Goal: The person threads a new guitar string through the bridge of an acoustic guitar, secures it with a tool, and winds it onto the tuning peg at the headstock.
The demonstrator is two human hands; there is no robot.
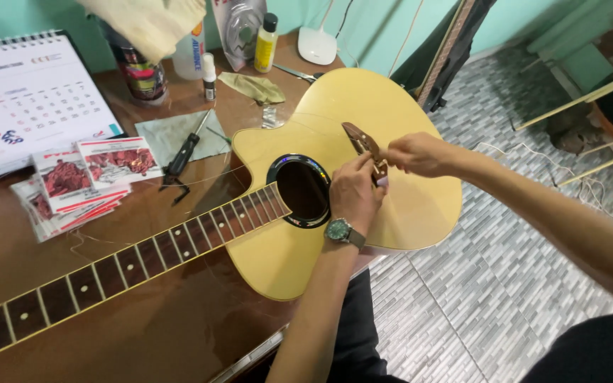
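Pale yellow wood makes up the guitar (391,206) lying flat on the brown surface (143,326), its body jutting past the surface edge over the tiled floor (477,284) and its neck (122,266) running toward the lower left. Both hands meet at the brown bridge (357,137), just beyond the round sound hole (303,190). The left hand (355,190), with a green-faced watch (340,230) on its wrist, has its fingers curled together at the lower end of the bridge, pinching something small that I cannot make out. The right hand (420,153) comes in from the right, its fingertips pressed together at the same spot, touching the left.

On the surface left of the guitar lie string packets (83,181), a grey cloth (172,133) with a black screwdriver (184,152) across it, and a desk calendar (30,99). Behind them stand a can (142,74), a small bottle (208,76) and a yellow bottle (266,44).
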